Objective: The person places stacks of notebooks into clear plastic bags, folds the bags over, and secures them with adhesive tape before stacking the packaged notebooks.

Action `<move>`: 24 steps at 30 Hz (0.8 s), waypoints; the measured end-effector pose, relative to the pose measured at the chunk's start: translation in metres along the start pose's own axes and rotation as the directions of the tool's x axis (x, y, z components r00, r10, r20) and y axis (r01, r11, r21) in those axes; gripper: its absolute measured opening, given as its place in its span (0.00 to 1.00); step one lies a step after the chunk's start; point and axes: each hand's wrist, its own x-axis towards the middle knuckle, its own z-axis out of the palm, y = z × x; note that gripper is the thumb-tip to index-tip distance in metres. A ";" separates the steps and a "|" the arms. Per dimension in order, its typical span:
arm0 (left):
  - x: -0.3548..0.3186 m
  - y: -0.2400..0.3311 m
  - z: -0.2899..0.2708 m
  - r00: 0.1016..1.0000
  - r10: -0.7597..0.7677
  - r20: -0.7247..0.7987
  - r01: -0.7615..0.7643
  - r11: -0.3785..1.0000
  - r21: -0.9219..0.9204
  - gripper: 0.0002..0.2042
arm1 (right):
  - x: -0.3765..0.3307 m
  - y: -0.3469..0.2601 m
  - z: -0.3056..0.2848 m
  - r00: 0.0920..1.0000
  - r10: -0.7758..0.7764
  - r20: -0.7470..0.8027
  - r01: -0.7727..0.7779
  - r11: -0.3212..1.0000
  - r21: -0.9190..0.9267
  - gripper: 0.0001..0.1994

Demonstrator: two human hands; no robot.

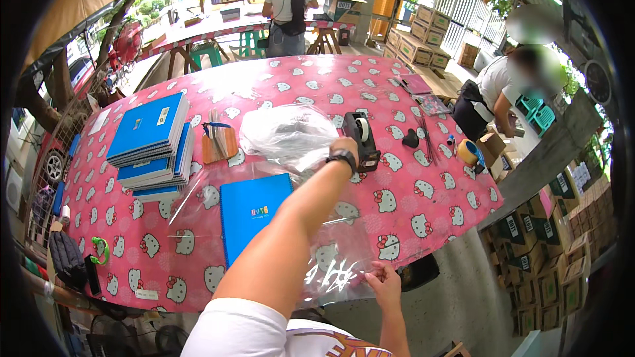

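While leaning over the pink cartoon-cat-printed oilcloth table (423,178), stretching the left hand (345,147) out past the flat blue rectangular paper-covered notebook (254,211), up and to the right of it, right against the black plastic desktop tape dispenser (362,135). Keeping the fingers on the far side of the wrist and out of view, so no telling whether open or closed around the dispenser.

Pinching with the right hand (382,283), fingers closed, the near edge of the clear crinkled plastic wrapping sheet (334,258), below and to the right of the notebook. Probably holding that edge down so as to keep the light film from sliding or curling while the other arm is reaching away.

Leaving the notebook lying flat on the sheet, apparently to have it ready for wrapping, with film spreading out on every side of it.

Keeping the stack of matching blue notebooks (149,139) up and to the left of the notebook, the small wooden holder (218,144) just above it, and the crumpled clear plastic bag (288,131) above and slightly right, seemingly all within arm's reach yet off the film.
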 end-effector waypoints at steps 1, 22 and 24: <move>0.004 -0.011 -0.008 1.000 0.002 -0.029 -0.003 0.999 -0.038 0.13 | 0.000 0.006 -0.004 1.000 -0.017 0.010 0.017 0.999 0.033 0.18; -0.320 -0.202 0.054 0.711 -0.691 0.127 0.607 0.514 -0.606 0.61 | 0.028 -0.048 0.196 0.420 -0.202 0.885 0.642 0.755 -0.133 0.13; -0.317 -0.199 0.053 0.716 -0.680 0.159 0.612 0.501 -0.611 0.61 | 0.068 -0.054 0.184 0.855 -0.227 0.466 0.413 0.841 -0.349 0.16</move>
